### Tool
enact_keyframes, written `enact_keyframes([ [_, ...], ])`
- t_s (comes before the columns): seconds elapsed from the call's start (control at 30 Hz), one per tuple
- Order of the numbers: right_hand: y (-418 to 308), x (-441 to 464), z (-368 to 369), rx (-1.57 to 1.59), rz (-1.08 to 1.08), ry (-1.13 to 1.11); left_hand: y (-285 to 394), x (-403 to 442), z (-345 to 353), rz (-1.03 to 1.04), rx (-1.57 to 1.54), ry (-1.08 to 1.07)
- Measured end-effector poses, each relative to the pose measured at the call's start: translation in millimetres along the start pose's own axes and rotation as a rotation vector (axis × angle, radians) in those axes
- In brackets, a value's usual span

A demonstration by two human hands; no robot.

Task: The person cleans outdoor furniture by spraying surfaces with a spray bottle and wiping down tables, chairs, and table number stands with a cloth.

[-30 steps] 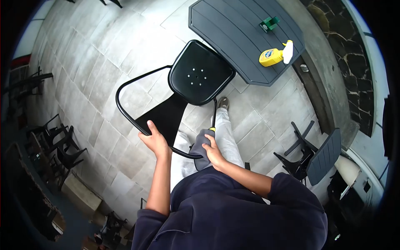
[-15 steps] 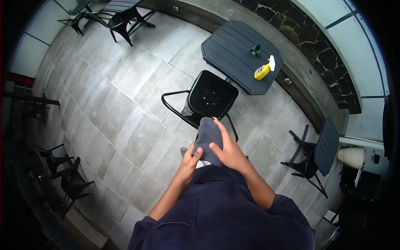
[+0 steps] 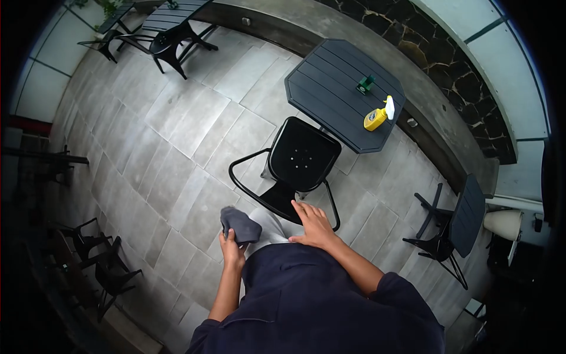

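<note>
gray cloth (image 3: 244, 227) now past the edge of the chair (image 3: 303, 150), toward open floor (image 3: 188, 186), pinched in left hand (image 3: 233, 251), right hand (image 3: 318, 229) spread

The cloth (image 3: 246, 228) that I see is dark grey, and one colour only. The near chair (image 3: 303, 154) is black, and its seat has a pattern of small pale dots in a ring. The counter (image 3: 339, 88) is of dark blue-grey colour, striped by thin darker lines. On it I see a yellow bottle (image 3: 374, 120) with a white and yellow spray head (image 3: 389, 108), and a green holder (image 3: 365, 84). The floor (image 3: 188, 141) is light grey, in a pattern of long tiles with uneven shades. The shirt (image 3: 330, 295) is dark navy, the trousers (image 3: 272, 228) are whitish. At the far right, the stone wall (image 3: 415, 53) is blackish and brown, with paler irregular lines.
</note>
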State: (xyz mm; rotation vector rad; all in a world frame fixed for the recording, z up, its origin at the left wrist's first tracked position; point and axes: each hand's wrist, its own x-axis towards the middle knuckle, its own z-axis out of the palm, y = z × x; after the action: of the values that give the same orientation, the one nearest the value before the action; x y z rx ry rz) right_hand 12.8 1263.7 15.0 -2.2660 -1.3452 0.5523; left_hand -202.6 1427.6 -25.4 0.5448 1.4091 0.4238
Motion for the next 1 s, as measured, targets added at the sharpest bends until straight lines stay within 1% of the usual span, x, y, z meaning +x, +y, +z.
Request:
enact_keyframes([
  [0.07,29,-9,30,0.035,0.018,-0.064,4,11,3,-0.072,0.016,-0.009],
  [0.13,41,-10,51,0.031,0.122,-0.147,6,19,17,-0.097,0.025,-0.086],
  [0.2,30,-7,42,-0.003,0.166,-0.120,15,38,44,-0.112,0.021,-0.142],
  [0.3,33,-5,44,-0.017,0.205,-0.072,30,55,80,-0.053,0.033,-0.187],
  [0.4,40,9,34,-0.062,0.242,-0.011,65,54,122,-0.054,0.063,-0.251],
  [0.47,48,19,27,-0.064,0.263,0.053,71,62,143,0.037,0.295,-0.308],
  [0.53,57,30,22,-0.096,0.282,0.107,62,90,157,0.204,0.392,-0.392],
  [0.6,67,40,14,-0.102,0.323,0.193,64,104,176,0.262,0.444,-0.460],
  [0.67,76,51,5,-0.114,0.341,0.225,68,120,196,0.175,0.488,-0.512],
  [0.7,81,56,2,-0.136,0.372,0.243,72,123,207,0.151,0.578,-0.494],
  [0.73,85,62,-3,-0.157,0.406,0.264,75,125,219,0.155,0.588,-0.508],
  [0.8,92,72,-12,-0.191,0.461,0.250,79,124,241,0.151,0.412,-0.616],
  [0.87,101,78,-21,-0.194,0.456,0.300,80,132,257,0.171,0.452,-0.650],
  [0.9,105,82,-24,-0.203,0.493,0.269,81,135,264,0.135,0.468,-0.657],
  [0.93,109,85,-28,-0.200,0.508,0.287,83,138,272,0.101,0.485,-0.663],
  [1.0,117,89,-38,-0.088,0.569,0.093,83,141,274,0.120,0.514,-0.695],
])
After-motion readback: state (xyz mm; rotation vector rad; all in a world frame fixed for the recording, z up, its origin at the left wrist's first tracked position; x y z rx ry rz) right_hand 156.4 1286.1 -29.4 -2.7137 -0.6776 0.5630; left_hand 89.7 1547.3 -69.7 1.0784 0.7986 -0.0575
